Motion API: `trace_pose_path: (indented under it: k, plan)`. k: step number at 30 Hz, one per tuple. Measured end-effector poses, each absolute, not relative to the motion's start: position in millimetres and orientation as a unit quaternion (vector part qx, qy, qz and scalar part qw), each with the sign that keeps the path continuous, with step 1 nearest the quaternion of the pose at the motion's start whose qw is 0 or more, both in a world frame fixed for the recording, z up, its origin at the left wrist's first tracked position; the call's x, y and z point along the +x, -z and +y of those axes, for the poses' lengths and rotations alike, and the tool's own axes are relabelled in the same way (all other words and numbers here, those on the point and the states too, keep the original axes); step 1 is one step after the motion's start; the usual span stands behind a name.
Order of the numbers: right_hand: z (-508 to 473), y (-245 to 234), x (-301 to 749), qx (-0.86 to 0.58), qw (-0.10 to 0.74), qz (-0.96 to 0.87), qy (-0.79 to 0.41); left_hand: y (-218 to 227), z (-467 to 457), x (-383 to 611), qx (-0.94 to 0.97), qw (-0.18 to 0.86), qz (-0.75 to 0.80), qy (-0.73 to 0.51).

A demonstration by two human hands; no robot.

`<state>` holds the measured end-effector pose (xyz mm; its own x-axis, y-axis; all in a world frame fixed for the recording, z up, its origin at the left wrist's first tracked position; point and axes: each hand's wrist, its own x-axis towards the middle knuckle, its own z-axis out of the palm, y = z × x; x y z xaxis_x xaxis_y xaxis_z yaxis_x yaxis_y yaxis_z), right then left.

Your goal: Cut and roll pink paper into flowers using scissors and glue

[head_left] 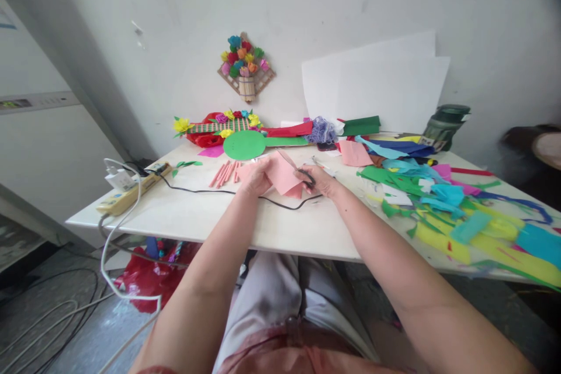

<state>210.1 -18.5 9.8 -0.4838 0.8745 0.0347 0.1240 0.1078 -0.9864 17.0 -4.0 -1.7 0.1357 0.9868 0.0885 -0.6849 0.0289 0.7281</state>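
My left hand (256,176) pinches a piece of pink paper (281,172) by its left side, above the table. In my right hand (319,181) is a pair of scissors (308,177) with dark handles, fingers closed around them. The scissors' blades lie at the right side of the paper; how far they reach into it is hard to make out. Left of my left hand lie several thin rolled pink paper sticks (224,174). Just beyond the paper sits a green oval paddle shape (244,145) with a long strip handle.
Colourful paper scraps (438,198) cover the table's right side, near a dark green bottle (445,127). A power strip (127,194) lies at the left edge, and a black cable (197,190) crosses in front. Paper flowers (228,123) stand at the back, below a flower basket decoration (246,67).
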Motion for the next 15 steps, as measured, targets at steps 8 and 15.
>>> trace_pose_path:
  k: [8,15]
  plan:
    - [-12.6,-5.5,208.5,-0.368,0.356,-0.664,-0.545,1.0,-3.9,15.9,0.332,0.683,0.225,-0.610]
    - [-15.4,-7.0,208.2,-0.374,0.349,-0.660,-0.549,-0.5,-5.5,15.7,0.365,0.690,0.195,-0.594]
